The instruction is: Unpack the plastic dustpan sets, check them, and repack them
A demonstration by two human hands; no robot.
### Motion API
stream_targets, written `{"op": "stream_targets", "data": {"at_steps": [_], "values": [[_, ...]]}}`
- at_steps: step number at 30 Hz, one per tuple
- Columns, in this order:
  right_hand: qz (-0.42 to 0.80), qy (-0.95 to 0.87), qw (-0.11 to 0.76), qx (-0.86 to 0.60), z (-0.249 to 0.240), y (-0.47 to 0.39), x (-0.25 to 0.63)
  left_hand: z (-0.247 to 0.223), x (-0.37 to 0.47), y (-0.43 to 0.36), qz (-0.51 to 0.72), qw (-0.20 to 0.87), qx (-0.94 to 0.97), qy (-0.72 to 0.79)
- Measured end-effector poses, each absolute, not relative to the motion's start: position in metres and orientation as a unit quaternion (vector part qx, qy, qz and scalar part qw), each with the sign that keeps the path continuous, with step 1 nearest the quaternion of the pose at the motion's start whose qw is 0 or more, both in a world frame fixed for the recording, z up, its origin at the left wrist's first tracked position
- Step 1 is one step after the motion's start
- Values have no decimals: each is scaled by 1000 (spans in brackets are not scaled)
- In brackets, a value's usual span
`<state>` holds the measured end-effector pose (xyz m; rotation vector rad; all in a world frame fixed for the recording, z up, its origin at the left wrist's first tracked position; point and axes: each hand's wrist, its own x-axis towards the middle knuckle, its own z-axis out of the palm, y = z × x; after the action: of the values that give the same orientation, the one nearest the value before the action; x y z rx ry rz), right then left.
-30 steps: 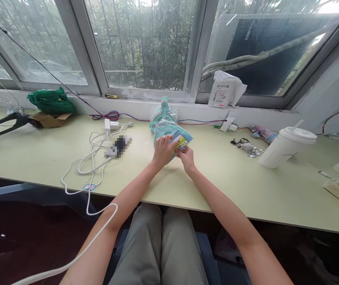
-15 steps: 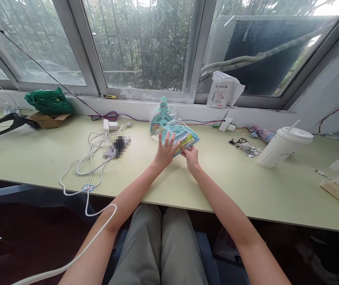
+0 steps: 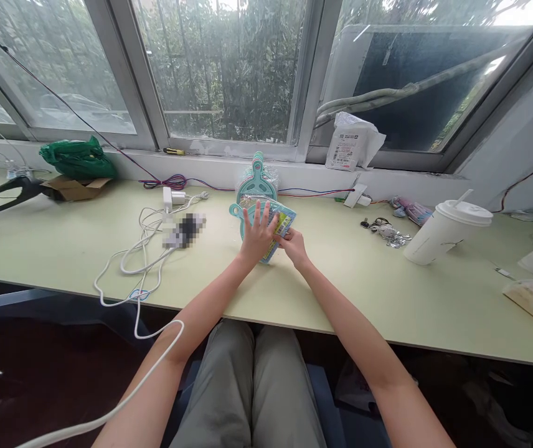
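A teal dustpan-like item [image 3: 243,212] with a blue and yellow label is tilted over the table, its handle pointing left. My left hand [image 3: 258,239] lies over its face with the fingers spread. At its right edge my right hand [image 3: 293,244] grips the item, thumb and fingers bent round the labelled side. Just behind stands a stack of similar teal items [image 3: 258,180] in clear plastic wrap against the wall below the window.
White cables [image 3: 129,264] and a charger [image 3: 173,198] lie to the left, beside a blurred patch. A white lidded cup [image 3: 446,230] and keys [image 3: 381,225] are on the right. Further left is a green bag [image 3: 77,158].
The teal item has turned, so its handle now points left instead of away from me. Both hands stay on it, with my left hand's fingers still spread.
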<state>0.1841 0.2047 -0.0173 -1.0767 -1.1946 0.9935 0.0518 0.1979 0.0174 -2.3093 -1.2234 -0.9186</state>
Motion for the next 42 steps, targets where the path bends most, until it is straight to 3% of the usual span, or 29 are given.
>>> {"op": "stream_targets", "data": {"at_steps": [8, 13, 16, 19, 21, 23, 26, 29, 32, 37, 42], "values": [[451, -488, 602, -444, -12, 203, 186, 7, 51, 209, -312, 212, -851, -367], [448, -458, 637, -429, -6, 198, 189, 0, 58, 208, -311, 115, -919, -211], [462, -430, 661, -405, -6, 199, 192, -1, 63, 203, -423, 33, -881, -210], [480, -393, 684, -384, -6, 202, 194, 4, 61, 205, -630, -45, -692, -349], [486, -376, 694, -376, -5, 204, 195, 10, 55, 212, -717, -152, -541, -412], [490, -367, 702, -364, -6, 205, 196, 12, 49, 220, -713, -339, -462, -403], [490, -353, 714, -353, -7, 206, 197, 8, 47, 227, -562, -613, -457, -314], [478, -339, 733, -346, -9, 208, 201, -2, 53, 224, -416, -720, -500, -242], [474, -330, 743, -339, -8, 210, 205, -7, 59, 220, -400, -719, -526, -215], [488, -339, 726, -347, -11, 211, 199, -3, 57, 224, -538, -623, -519, -231], [492, -344, 713, -362, -13, 214, 202, -2, 53, 222, -486, -623, -543, -287]]}}
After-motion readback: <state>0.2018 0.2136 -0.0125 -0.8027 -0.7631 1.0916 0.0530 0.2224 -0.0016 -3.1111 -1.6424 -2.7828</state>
